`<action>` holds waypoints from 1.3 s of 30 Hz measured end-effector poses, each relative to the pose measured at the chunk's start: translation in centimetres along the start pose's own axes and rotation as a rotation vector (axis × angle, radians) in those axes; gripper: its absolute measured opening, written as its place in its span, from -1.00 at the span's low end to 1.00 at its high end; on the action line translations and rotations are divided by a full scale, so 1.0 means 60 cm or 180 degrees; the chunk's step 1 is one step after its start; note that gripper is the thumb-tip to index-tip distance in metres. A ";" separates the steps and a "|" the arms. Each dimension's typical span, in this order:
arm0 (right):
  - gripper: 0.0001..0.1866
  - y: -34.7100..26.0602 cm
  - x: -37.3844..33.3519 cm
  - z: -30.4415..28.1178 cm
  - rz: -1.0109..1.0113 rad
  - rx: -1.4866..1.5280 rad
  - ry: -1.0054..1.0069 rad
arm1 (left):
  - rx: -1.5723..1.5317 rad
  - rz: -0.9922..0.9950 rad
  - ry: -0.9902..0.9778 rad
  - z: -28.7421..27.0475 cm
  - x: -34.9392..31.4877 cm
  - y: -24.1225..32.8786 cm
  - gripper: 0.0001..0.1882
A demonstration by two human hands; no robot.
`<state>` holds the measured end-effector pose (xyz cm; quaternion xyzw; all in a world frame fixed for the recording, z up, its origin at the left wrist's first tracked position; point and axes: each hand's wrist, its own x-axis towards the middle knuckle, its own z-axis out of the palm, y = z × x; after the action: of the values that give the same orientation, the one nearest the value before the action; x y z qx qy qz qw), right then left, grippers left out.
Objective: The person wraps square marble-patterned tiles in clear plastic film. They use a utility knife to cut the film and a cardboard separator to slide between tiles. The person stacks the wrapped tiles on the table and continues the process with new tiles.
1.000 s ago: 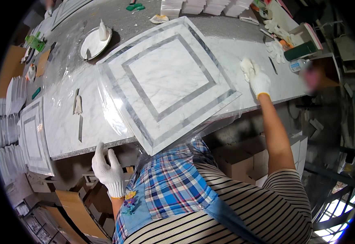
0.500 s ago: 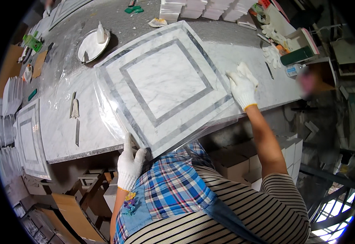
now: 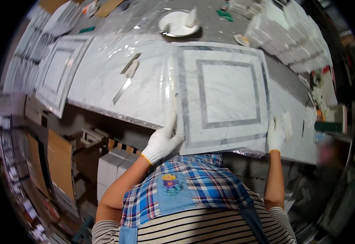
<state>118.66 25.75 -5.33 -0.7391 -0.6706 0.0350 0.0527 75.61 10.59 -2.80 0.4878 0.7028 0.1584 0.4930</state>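
Note:
A square white marble panel (image 3: 231, 95) with grey inlaid bands lies at the front edge of the worktable (image 3: 100, 87), its near edge by my apron. Clear plastic film (image 3: 168, 81) shows along its left side. My gloved left hand (image 3: 163, 143) grips the panel's lower left edge, thumb on top and fingers partly hidden. At the lower right edge, my gloved right hand (image 3: 275, 136) holds the panel's side. Just right of that hand is a white, cloth-like piece (image 3: 287, 124); whether the hand touches it I cannot tell.
A metal blade (image 3: 122, 91) and a cloth-wrapped tool (image 3: 132, 68) lie left of the panel. A white bowl with a bottle (image 3: 179, 24) stands beyond it. White stacks (image 3: 287, 32) rise at back right; another banded panel (image 3: 59, 73) leans at far left.
The panel has turned to lie squarer to my body. My left hand keeps to its lower left edge; my right hand has come in against its right side. My view has swung left.

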 end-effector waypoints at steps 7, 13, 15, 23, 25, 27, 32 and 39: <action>-0.57 0.004 0.010 -0.009 -0.0156 -0.0353 -0.0001 | 0.0318 0.0300 -0.0184 -0.004 -0.019 -0.017 -0.07; -0.57 0.053 0.038 0.012 -0.0528 -0.1281 0.0101 | 0.0268 0.0849 -0.0356 -0.007 -0.029 -0.059 -0.11; -0.54 0.001 0.026 -0.005 -0.0684 -0.1753 0.0091 | 0.0070 0.1036 -0.0278 -0.003 -0.035 -0.075 -0.14; -0.54 -0.372 -0.054 -0.026 -0.2246 -0.0510 -0.0090 | -0.0548 0.1662 -0.0209 -0.004 -0.021 -0.134 -0.54; -0.48 -0.458 -0.078 -0.023 -0.2157 -0.0208 -0.0446 | -0.0704 0.1491 -0.0370 -0.021 -0.022 -0.145 -0.60; -0.42 -0.512 -0.086 -0.015 -0.2270 -0.0186 -0.0475 | -0.0727 0.1339 -0.0555 -0.032 -0.024 -0.157 -0.59; -0.38 -0.593 -0.074 0.015 -0.2179 -0.0256 -0.0281 | -0.0773 0.1059 -0.0916 -0.056 -0.020 -0.190 -0.54; -0.42 -0.661 -0.026 0.039 -0.2009 -0.0242 -0.0017 | -0.0510 0.0740 -0.1563 -0.121 -0.008 -0.202 -0.39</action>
<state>79.05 28.01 -2.72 -0.4959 -0.8678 -0.0062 0.0315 63.04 6.34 -7.70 0.5484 0.4869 0.1460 0.6640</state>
